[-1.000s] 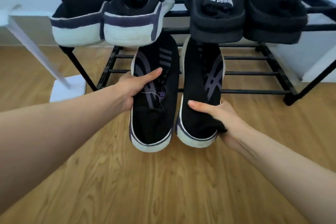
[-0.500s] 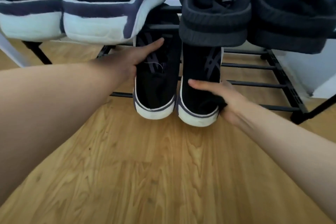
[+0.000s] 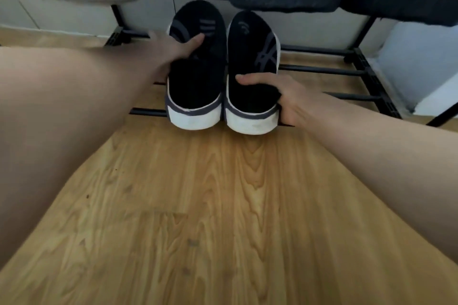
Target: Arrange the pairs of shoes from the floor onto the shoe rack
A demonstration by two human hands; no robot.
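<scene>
While both shoes now sit deeper on lower rack shelf (image 3: 322, 70), left hand (image 3: 171, 48) grip pinches left shoe (image 3: 195, 86), right hand (image 3: 287, 96) grip pinches right shoe (image 3: 250, 91).

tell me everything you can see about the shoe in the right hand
The right shoe is a black knit slip-on with grey stripes on its side and a thick white sole edged in dark purple. It lies toe-first, heel toward the camera, across the bars of the lower shelf, close beside its twin. The right hand grips its heel end, thumb over the collar, fingers hidden around its outer side.
</scene>
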